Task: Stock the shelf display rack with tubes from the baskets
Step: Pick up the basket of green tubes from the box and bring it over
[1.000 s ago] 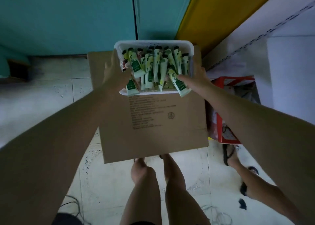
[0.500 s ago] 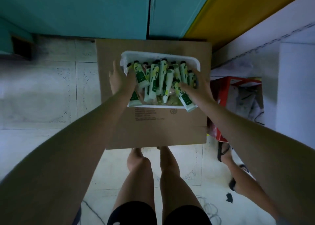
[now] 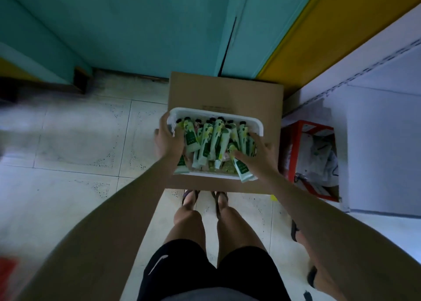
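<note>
Nearest, black shorts (image 3: 182,266) and two bare legs run down to feet (image 3: 190,197) in sandals on the pale tiled floor (image 3: 79,141). Just beyond the toes lies a flat cardboard box (image 3: 227,91). Both arms reach out over its near half.

The left hand (image 3: 167,141) grips the left wall of a white basket (image 3: 216,114), its fingers curled over the rim. The right hand (image 3: 257,157) grips the basket's right side, thumb laid across the contents and pressing one tube whose end sticks out over the near rim. Green-and-white tubes (image 3: 211,141) with dark caps fill the basket, mostly pointing caps-far and piled loosely. None is on the rack.

Half a second ago the basket covered the far part of the box top. Now it sits over the near part, and a bare strip of cardboard with faint print shows beyond it. The grip of both hands is unchanged. Whether the basket rests on the box or hangs just above it cannot be told.

To the right, touching the box's side, stands a red crate (image 3: 293,155) of crumpled packaging, and right of that the white shelf rack (image 3: 376,141). Farthest off rise a teal wall (image 3: 136,27) and a yellow panel (image 3: 330,27).
</note>
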The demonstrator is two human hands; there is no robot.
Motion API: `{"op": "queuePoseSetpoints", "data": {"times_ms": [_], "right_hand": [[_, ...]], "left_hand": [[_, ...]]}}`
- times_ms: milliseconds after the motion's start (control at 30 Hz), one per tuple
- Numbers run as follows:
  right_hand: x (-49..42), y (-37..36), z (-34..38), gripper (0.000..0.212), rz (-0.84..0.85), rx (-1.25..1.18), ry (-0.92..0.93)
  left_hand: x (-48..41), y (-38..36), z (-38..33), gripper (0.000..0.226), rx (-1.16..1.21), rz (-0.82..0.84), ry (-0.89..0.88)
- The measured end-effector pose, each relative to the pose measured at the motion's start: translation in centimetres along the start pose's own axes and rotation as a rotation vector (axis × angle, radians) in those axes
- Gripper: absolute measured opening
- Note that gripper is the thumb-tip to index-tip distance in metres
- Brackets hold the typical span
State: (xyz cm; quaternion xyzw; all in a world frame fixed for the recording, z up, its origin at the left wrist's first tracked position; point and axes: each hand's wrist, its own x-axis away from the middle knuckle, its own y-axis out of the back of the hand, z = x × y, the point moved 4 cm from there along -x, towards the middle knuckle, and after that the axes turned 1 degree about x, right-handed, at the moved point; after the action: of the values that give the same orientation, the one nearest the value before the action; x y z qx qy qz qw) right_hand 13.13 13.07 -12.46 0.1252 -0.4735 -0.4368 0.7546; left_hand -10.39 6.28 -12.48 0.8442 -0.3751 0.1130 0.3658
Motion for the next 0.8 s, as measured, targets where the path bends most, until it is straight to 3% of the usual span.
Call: {"op": "queuePoseSetpoints", "data": {"times_ms": [133, 333, 467, 600, 800], "right_hand": [[1.6, -0.2, 2.3, 0.072, 0.039, -0.008, 0.087], [4.6, -2.2, 7.1, 0.08, 0.212, 0.055, 0.368], [7.4, -5.0, 8.9, 0.1, 0.297, 0.243, 0.511], [13.2, -8.8, 10.9, 0.085, 0.416, 0.435, 0.645], [22.6, -17.6, 11.4, 0.085, 0.636, 0.579, 0.799]], "left_hand": [[2.8, 3.3, 1.0, 0.044, 0.066, -0.116, 0.006], [8.7, 8.7, 4.3, 0.045, 0.305, -0.332, 0.098], [14.4, 12.4, 7.6, 0.045, 0.428, -0.526, 0.154], [21.5, 15.6, 12.9, 0.044, 0.552, -0.725, 0.253], [32.4, 19.9, 22.3, 0.041, 0.586, -1.011, 0.464]]}}
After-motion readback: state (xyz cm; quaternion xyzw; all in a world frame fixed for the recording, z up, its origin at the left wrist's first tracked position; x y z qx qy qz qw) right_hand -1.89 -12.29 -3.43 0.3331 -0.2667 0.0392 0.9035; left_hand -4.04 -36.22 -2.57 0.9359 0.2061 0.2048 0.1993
